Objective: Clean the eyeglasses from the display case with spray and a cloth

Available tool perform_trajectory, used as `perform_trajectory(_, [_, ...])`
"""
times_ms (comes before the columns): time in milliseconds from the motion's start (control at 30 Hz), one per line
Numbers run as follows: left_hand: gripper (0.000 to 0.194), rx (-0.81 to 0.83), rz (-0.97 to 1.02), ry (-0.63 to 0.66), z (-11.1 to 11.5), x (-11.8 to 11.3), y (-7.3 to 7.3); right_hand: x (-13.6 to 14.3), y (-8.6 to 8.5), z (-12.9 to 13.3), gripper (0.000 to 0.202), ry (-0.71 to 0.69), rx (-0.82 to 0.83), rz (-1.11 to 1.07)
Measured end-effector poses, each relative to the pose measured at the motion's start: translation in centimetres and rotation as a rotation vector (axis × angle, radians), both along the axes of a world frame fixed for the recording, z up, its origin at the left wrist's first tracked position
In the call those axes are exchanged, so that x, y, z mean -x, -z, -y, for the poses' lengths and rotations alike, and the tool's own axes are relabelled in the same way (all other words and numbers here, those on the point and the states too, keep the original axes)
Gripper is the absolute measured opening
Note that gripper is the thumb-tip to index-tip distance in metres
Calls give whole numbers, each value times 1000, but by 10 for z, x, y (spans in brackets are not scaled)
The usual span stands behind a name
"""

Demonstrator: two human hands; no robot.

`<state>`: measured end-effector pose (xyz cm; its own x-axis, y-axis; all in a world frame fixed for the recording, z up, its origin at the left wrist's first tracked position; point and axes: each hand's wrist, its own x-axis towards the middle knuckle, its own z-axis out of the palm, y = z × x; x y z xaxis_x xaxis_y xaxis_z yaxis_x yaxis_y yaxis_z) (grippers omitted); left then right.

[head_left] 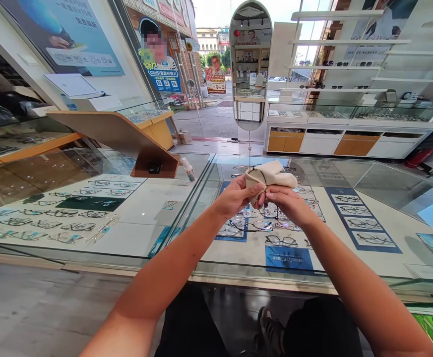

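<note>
Above the glass display counter, my left hand (236, 196) is closed, its thumb and fingers pinching a pair of eyeglasses (261, 174) together with part of a beige cloth (278, 174). Only a thin dark rim of the glasses shows against the fabric; the rest is covered by cloth and fingers. My right hand (286, 202) is also closed, gripping the cloth close beside the left fingertips. The cloth is bunched and folds over toward the right. Under the glass, just below both hands, lie several spectacle frames (281, 241).
A wooden stand (154, 161) rests on the counter at left, with a small white bottle (188, 169) beside it. More frames lie inside the left case (78, 226) and on a blue tray (363, 218) at right. An oval mirror (251, 64) stands beyond the counter.
</note>
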<state>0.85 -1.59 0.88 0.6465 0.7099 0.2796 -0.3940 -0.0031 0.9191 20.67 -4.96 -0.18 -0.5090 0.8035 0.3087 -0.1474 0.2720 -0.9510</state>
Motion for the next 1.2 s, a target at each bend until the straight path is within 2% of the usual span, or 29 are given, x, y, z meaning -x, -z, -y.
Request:
perform_trajectory(167, [42,-53,1,-74,4,-1,-1,1,0,1,27,13,51,29])
perform_trajectory(333, [48,-127,-11,-184,9,-4,-6,-1,0,-1,29,3,11,61])
perform_trajectory(600, [47,-149,1,-267,14,-8,-6,-1,-2,-1,27,-45,-28,82])
perform_trajectory(833, [47,-178,-15,-313,9,-8,0,2,3,-2,30,9,2,114])
perform_trajectory(933, [51,-185,-61,-230,5,-4,-3,1,2,0,31,19,14,99])
perform_trajectory(1067, [54,-232,-142,-92,0,5,-7,-2,0,1,46,39,17,94])
perform_trajectory(1200, [48,-228,-172,-126,-2,10,-7,-5,3,-4,82,52,40,108])
